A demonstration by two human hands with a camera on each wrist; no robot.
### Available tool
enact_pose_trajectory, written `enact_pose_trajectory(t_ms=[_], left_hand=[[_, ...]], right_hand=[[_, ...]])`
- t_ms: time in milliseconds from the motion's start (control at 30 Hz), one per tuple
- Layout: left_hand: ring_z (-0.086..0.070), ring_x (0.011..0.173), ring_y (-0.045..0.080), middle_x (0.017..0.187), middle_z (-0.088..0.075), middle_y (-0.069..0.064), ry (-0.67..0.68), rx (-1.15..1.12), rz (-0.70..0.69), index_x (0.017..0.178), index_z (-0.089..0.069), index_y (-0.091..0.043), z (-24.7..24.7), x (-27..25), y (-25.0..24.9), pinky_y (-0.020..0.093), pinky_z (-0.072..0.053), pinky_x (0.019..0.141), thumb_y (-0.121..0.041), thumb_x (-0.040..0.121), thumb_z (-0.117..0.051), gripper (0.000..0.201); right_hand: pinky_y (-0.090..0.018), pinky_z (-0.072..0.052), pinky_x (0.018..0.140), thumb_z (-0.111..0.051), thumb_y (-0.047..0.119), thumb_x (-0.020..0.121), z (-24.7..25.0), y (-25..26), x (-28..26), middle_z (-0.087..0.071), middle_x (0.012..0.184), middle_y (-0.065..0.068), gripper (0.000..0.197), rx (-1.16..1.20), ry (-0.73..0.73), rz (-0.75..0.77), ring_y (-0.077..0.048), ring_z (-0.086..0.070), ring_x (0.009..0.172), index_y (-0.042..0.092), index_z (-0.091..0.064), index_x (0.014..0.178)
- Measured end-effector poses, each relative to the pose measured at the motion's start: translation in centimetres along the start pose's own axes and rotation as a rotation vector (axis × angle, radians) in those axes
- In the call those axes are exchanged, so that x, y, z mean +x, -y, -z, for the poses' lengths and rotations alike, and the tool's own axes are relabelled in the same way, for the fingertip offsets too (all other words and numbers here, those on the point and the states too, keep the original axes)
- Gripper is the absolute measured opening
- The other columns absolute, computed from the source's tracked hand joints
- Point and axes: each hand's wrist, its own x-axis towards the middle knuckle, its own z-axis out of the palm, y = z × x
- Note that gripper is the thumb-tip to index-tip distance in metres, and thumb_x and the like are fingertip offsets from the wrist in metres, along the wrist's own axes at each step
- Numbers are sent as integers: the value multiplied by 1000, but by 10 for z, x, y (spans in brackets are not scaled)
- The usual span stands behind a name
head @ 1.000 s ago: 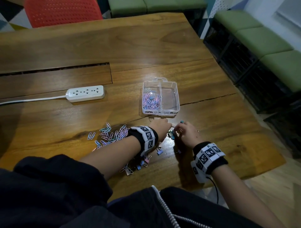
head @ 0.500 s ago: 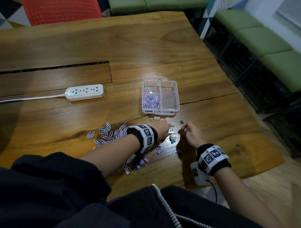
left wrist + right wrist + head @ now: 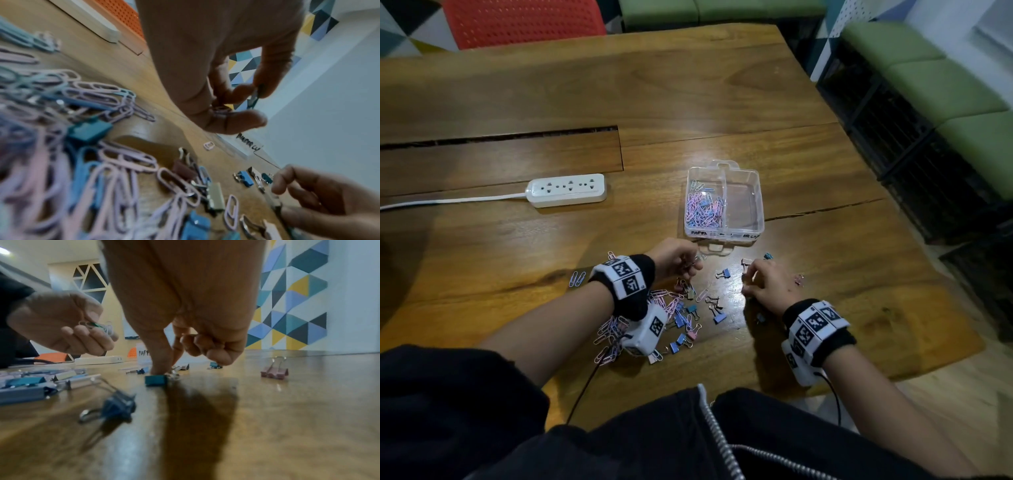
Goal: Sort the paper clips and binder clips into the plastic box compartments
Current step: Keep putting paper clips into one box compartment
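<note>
Landmark: clear plastic two-compartment box [image 3: 724, 205] on the wooden table [image 3: 688, 102]. Its left compartment holds a heap of pink and blue wire paper clips [image 3: 703, 210]; the right compartment looks bare.

Left hand [image 3: 676, 260] hovers just before the box's near-left corner, fingers curled round a few paper clips, pink and teal [image 3: 236, 105]. The paper-clip compartment lies straight ahead of it, away from the person; judged next move is a short forward carry over the near wall.

Right hand [image 3: 765, 284] sits before the box's near-right corner. In the right wrist view its thumb and forefinger tips [image 3: 162, 368] press down on a small teal binder clip [image 3: 156, 380] lying flat on the table, wire handles toward the right. Whether the pinch has closed, cannot tell. Remaining fingers are curled into the palm.

Remaining loose stock: mixed pile of paper clips and pastel binder clips [image 3: 681, 315] nearer the person than the box, under and beside the left wrist; one pink binder clip [image 3: 274, 372] stands apart, right of the right hand.

Room: open table between both hands and the box. The left hand is nearer the filled compartment, the right nearer the bare one. No crossing needed.
</note>
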Motion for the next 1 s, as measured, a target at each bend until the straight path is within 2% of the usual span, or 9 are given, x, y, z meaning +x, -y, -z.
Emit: enact_pose_trajectory(t_ms=[133,200,300,367,467,567,733,867,1000], left_hand=[[-48,35,6,65,-50,9,-85,63,-29,72,-39,-11,10,-4,5,15,-38,33,11,87,-34,27],[-45,33,5,63,-49,8,-102,122,-28,78,-43,-11,12,-3,8,15,-34,32,12,87,-32,27],[-41,35,5,61,-46,4,-110,211,-14,77,-50,-9,13,-4,11,15,-31,33,9,86,-30,29],[-42,44,8,64,-45,3,-122,312,-24,73,-50,-11,12,-7,12,15,-34,38,2,89,-34,26],[-55,63,4,78,-54,0,-100,736,-108,83,-52,-18,11,-13,15,16,-46,58,-11,87,-55,9],[-56,94,17,105,-54,3,-23,1216,-147,112,-58,-21,13,-15,20,32,-48,83,-23,81,-66,32],[-55,103,24,110,-54,7,-62,1588,-321,113,-59,-20,2,-15,21,36,-46,84,-31,88,-55,28],[-56,100,25,106,-54,7,-64,1598,-319,104,-59,-14,-5,-11,24,33,-44,79,-27,87,-53,22],[-54,89,19,89,-48,-1,-78,1189,-250,81,-56,-16,-6,-5,25,23,-41,74,-21,86,-57,8]], right_hand=[[-24,-37,84,-53,9,85,2,10,1,-52,107,-2,19,-82,-82,36,-17,-45,103,18,-55,102],[-22,-32,82,-54,15,86,0,27,-2,-49,104,0,19,-84,-46,104,-12,-41,97,18,-56,104],[-25,-36,83,-63,31,80,-10,47,-2,-42,95,2,24,-54,47,134,-13,-40,93,18,-58,100],[-29,-39,86,-67,36,75,-21,52,-2,-40,92,3,28,-106,67,146,-13,-40,92,19,-59,97],[-31,-42,87,-67,31,77,-29,52,-3,-41,90,2,23,-149,72,192,-19,-46,97,20,-61,97],[-29,-37,85,-62,26,82,-27,46,-2,-42,89,1,19,-181,82,208,-21,-47,99,17,-62,99],[-34,-38,87,-57,27,85,-20,34,5,-49,97,-6,20,-355,121,193,-22,-45,99,12,-55,98],[-25,-36,77,-56,21,86,-18,26,10,-43,90,-2,10,-204,143,118,-19,-45,89,17,-49,79],[-20,-39,61,-53,10,87,-5,24,11,-48,74,1,24,394,85,-5,-14,-47,69,19,-44,67]])
